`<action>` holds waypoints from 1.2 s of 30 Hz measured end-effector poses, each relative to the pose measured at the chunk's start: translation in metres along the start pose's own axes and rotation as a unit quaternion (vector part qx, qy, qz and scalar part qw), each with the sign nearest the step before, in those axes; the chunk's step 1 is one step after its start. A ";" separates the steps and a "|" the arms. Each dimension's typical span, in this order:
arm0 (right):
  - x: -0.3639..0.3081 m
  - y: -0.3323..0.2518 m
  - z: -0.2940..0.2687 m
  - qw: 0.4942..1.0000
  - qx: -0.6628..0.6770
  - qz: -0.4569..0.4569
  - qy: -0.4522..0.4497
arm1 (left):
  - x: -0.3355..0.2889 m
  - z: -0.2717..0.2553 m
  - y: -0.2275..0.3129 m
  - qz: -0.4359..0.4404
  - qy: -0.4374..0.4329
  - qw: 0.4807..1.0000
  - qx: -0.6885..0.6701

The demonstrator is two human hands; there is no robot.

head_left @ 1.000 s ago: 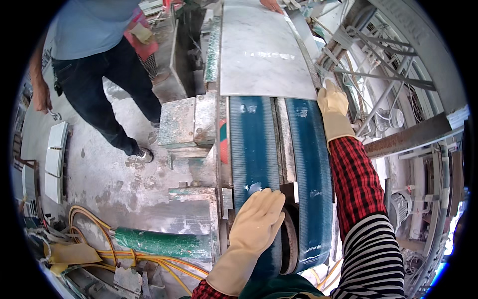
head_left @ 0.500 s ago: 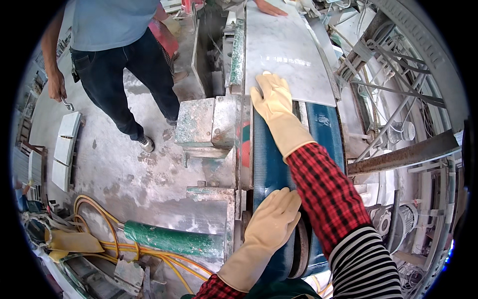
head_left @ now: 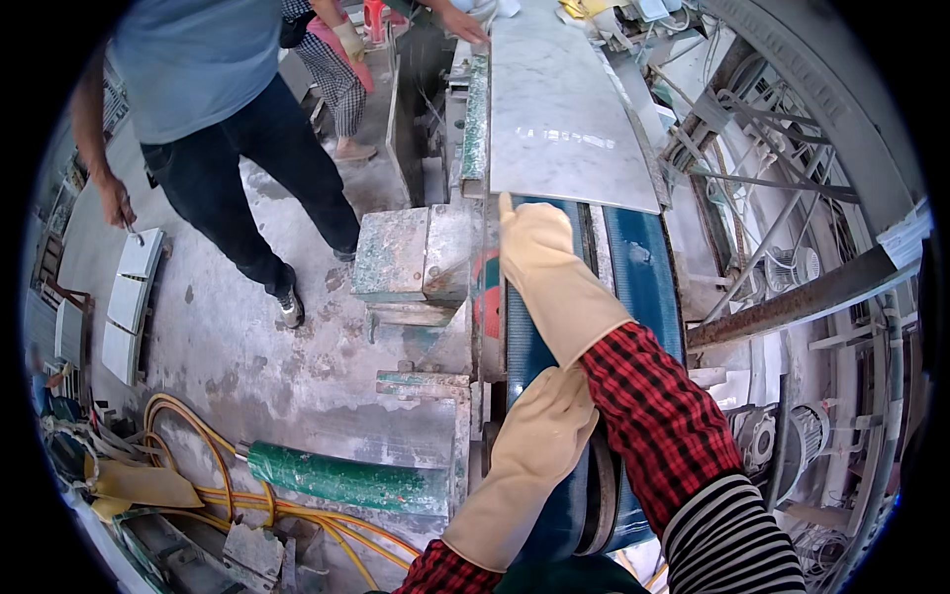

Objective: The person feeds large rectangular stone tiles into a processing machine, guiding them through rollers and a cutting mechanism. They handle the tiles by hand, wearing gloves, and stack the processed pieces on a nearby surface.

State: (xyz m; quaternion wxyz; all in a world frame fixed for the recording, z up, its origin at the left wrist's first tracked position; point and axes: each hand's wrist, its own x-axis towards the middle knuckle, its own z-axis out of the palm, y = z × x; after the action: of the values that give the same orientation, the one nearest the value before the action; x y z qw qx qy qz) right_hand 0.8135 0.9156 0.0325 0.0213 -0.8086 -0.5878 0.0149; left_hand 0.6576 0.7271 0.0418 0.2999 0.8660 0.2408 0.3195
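- Slab (head_left: 569,109): flat over blue belts (head_left: 643,277), ahead of both hands.
- Right hand (head_left: 539,243): near slab's near-left corner; one digit straight, others seemingly folded; cannot tell grip.
- Left hand (head_left: 542,421): over belts, flat, fingers together.

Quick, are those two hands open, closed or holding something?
Left hand, cream rubber glove: over blue ribbed belt; open or closed cannot be told.
Right hand, matching glove: one finger extended by the white marble-like slab, others seemingly curled; hold unclear.
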 end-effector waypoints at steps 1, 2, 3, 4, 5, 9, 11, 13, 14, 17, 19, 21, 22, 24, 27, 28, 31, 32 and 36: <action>-0.001 -0.004 -0.003 1.000 -0.017 -0.005 -0.020 | -0.001 -0.002 0.001 -0.008 -0.009 1.000 0.011; 0.000 -0.007 -0.007 0.999 -0.017 -0.004 -0.034 | 0.000 -0.001 -0.001 0.004 -0.007 1.000 0.008; -0.002 -0.008 -0.011 0.999 -0.018 -0.002 -0.051 | 0.000 0.001 -0.004 0.016 -0.005 1.000 0.006; -0.001 -0.010 -0.017 0.998 -0.018 0.000 -0.066 | 0.002 0.002 -0.006 0.029 -0.002 1.000 0.006; -0.004 -0.009 -0.015 0.997 -0.043 -0.024 -0.055 | 0.002 0.000 -0.005 0.024 -0.013 1.000 0.009; 0.007 0.012 0.001 0.998 -0.056 0.007 -0.041 | 0.007 0.008 -0.002 0.036 -0.008 0.999 -0.001; 0.009 0.013 0.000 0.999 -0.015 0.016 -0.038 | 0.012 0.007 -0.001 0.030 -0.004 1.000 -0.008; -0.007 0.038 -0.016 0.998 -0.002 0.053 -0.028 | 0.012 0.007 -0.001 0.005 -0.028 0.999 0.017; -0.019 0.045 -0.034 0.997 -0.010 0.073 -0.021 | 0.013 0.006 -0.005 -0.019 -0.015 1.000 0.013; -0.046 0.117 -0.040 0.978 -0.023 0.205 0.004 | 0.017 0.007 -0.008 0.004 -0.005 1.000 0.006; -0.063 0.181 -0.019 0.964 -0.051 0.260 0.028 | 0.019 0.011 -0.002 0.014 -0.014 1.000 -0.003; -0.069 0.205 -0.004 0.967 -0.116 0.225 0.027 | 0.019 0.013 -0.003 0.018 -0.009 1.000 -0.001; -0.070 0.204 -0.004 0.968 -0.172 0.182 0.022 | 0.019 0.012 -0.005 0.019 -0.006 1.000 0.003; -0.059 0.208 -0.001 0.968 -0.099 0.228 0.027 | 0.021 0.012 -0.007 0.016 -0.009 1.000 -0.001; -0.049 0.199 -0.009 0.969 -0.116 0.220 -0.010 | 0.020 0.011 -0.009 0.011 -0.008 1.000 0.004; -0.046 0.195 -0.014 0.967 -0.145 0.205 -0.028 | 0.021 0.011 -0.010 0.011 -0.006 1.000 0.005; -0.033 0.191 -0.022 0.956 -0.180 0.215 -0.081 | 0.021 0.012 -0.012 0.020 0.002 1.000 0.012; -0.029 0.187 -0.026 0.953 -0.184 0.218 -0.105 | 0.022 0.013 -0.013 0.020 0.003 1.000 0.013; -0.011 0.200 -0.019 0.935 -0.199 0.230 -0.183 | 0.027 0.014 -0.012 0.029 -0.003 1.000 0.012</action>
State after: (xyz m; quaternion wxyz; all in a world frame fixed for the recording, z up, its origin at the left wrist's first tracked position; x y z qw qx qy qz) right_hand 1.0015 0.8432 0.0408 -0.2516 -0.8929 -0.3700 0.0497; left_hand 0.6824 0.7469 0.0359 0.2808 0.8771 0.2186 0.3227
